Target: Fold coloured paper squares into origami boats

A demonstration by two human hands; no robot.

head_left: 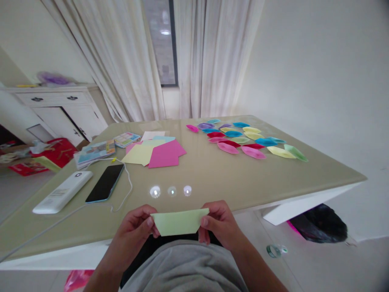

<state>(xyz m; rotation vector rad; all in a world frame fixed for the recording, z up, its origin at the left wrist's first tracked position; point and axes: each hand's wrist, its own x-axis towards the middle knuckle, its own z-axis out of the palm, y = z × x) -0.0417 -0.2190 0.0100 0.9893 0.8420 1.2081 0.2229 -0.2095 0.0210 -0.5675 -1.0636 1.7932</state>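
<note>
Between my two hands, just off the table's front edge, is a folded piece of light green paper (179, 222), wider along its top edge than its bottom. My left hand (140, 224) pinches its left end between thumb and fingers. The right end is held the same way by my right hand (219, 223). Farther back on the right of the table lie several folded paper boats (254, 152) in pink, red, blue, yellow, purple and green. Flat sheets of coloured paper (164, 154), a pink one on top, are piled left of centre.
A black phone (105, 183), a white power bank (63, 192) and a white cable (129, 182) lie on the table's (212, 178) left side, near some booklets (97, 152). On the floor at right are a black bag (322, 223) and a tape roll (273, 251).
</note>
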